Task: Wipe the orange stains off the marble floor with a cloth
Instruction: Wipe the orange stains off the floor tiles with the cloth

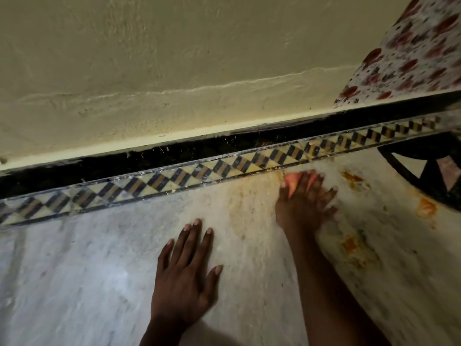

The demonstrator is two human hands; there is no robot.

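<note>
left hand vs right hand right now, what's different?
The left hand lies flat on the marble floor, fingers straight, holding nothing; the right hand presses an orange cloth near the patterned border. The left hand is sharp, the right hand motion-blurred. The left hand sits on cleaner marble, the right hand among orange stains. Both are bare.

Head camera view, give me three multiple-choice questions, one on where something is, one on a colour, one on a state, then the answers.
1. Where is the cloth?
A. under the right hand
B. on the wall
C. under the left hand

2. What colour are the stains?
A. blue
B. orange
C. green

3. How is the left hand?
A. clenched in a fist
B. holding a cup
C. flat on the floor

Answers: 1 A, cloth peeks out from under the fingers; 2 B, orange blotches right of that hand; 3 C, fingers lie straight on the marble.
</note>
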